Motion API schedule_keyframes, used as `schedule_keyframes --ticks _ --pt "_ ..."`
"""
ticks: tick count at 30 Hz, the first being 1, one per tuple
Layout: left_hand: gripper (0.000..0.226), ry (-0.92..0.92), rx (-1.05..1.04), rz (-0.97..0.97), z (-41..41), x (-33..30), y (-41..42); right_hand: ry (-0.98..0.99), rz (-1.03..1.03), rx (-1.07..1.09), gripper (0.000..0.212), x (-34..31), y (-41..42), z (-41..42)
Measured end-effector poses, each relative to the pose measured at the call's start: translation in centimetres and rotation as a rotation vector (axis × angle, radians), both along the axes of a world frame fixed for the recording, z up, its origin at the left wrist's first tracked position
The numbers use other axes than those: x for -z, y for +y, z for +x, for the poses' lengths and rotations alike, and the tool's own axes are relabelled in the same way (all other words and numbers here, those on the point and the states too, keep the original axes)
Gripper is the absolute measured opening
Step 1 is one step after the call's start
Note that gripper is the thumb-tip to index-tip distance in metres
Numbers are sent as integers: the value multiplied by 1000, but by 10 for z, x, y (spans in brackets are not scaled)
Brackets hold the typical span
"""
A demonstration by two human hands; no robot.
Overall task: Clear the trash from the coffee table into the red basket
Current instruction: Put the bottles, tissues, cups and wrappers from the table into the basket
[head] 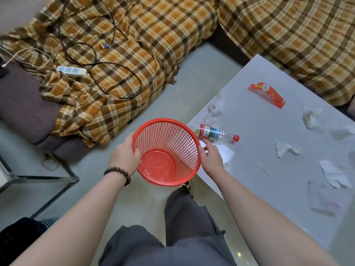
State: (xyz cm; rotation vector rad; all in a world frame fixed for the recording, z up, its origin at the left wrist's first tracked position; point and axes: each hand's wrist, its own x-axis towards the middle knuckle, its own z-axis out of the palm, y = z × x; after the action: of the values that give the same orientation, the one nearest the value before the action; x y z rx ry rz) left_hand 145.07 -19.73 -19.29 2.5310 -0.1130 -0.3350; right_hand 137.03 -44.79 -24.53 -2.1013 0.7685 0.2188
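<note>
Grey trouser legs (184, 233) fill the bottom of the view, the person standing at the near left corner of the coffee table (272, 116). Left hand (124, 154) grips the left rim of the red basket (166, 151), fingers curled over the mesh wall. The basket is empty and held off the floor beside the table's left edge. Right hand (210, 156) clasps the opposite rim, fingers closed on it.

On the tabletop, a plastic bottle (215, 133) lies on its side at the left edge, just beside the basket. A red carton (266, 95) lies towards the far edge. Crumpled tissues (286, 149) and paper scraps (335, 175) are scattered along the right side.

Risk: the bottle may roll off the edge if the basket knocks it; light tissues may miss the opening if dropped from too high.
</note>
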Motion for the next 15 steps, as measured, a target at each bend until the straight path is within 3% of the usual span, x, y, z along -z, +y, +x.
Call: schedule_keyframes --ticks 6,15 --pt "43 37 -83 61 30 14 -21 154 -161 -73 59 44 -72 39" --pt "45 51 -129 188 64 46 -34 321 -465 -304 74 113 -108 65"
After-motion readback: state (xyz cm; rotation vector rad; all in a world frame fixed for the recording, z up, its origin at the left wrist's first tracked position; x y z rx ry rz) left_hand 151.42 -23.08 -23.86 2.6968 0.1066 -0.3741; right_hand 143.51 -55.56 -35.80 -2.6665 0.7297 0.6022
